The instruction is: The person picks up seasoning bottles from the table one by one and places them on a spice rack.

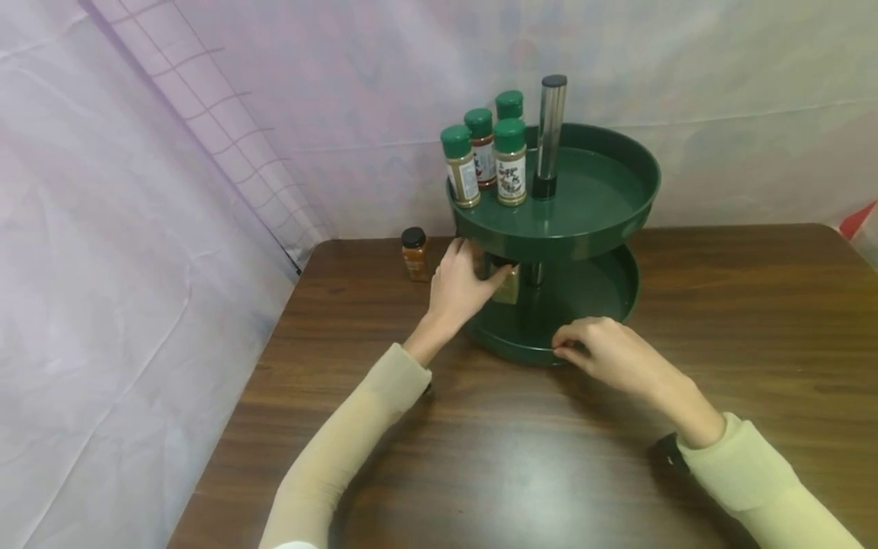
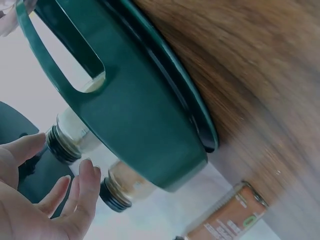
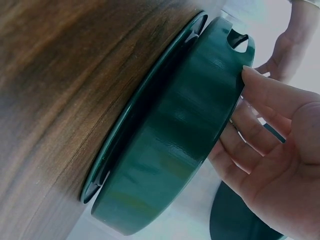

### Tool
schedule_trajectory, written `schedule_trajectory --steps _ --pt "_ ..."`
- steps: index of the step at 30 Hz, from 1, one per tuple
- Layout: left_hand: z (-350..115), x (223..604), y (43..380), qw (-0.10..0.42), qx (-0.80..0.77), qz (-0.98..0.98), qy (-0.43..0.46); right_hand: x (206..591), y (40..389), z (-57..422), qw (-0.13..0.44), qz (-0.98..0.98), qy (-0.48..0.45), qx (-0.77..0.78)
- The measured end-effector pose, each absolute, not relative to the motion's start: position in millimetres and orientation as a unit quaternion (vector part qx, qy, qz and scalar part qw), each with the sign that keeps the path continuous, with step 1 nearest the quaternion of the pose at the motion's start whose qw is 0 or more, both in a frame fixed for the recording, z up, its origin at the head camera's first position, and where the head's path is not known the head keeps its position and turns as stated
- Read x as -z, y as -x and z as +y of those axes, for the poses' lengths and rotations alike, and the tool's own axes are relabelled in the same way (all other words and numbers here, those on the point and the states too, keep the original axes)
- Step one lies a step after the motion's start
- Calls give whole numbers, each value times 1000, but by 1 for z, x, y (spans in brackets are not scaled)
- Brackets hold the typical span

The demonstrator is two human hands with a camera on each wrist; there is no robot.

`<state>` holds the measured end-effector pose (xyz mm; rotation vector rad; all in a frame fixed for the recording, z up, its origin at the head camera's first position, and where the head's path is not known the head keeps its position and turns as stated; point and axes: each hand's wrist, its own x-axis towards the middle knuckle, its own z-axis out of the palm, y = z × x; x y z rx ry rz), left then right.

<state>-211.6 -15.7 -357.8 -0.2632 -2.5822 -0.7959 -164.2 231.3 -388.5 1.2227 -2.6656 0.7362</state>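
Observation:
A green two-tier round rack (image 1: 521, 352) stands on the table. My left hand (image 1: 461, 284) reaches between its tiers from the left. There, a clear spice jar (image 1: 506, 290) with a black lid stands on the lower tier. In the left wrist view the thumb is right at this jar's lid (image 2: 62, 145), while the other fingers are spread apart from it. A second black-lidded jar (image 2: 125, 185) stands beside those fingers. My right hand (image 1: 604, 351) pinches the lower tier's front rim (image 3: 220, 135), thumb outside and fingers inside.
Several green-capped spice bottles (image 1: 511, 164) stand on the upper tier, left of the metal post (image 1: 551, 130). An orange-brown spice jar (image 1: 414, 258) with a black lid is on the wooden table (image 1: 494, 457), left of the rack. A pale cloth wall (image 1: 370, 91) rises behind.

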Motion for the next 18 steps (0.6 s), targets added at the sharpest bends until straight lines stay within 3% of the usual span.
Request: schedule_trajectory --steps 18 --pt "-59 360 201 261 319 -908 71 387 163 230 55 -882 -400 -241"
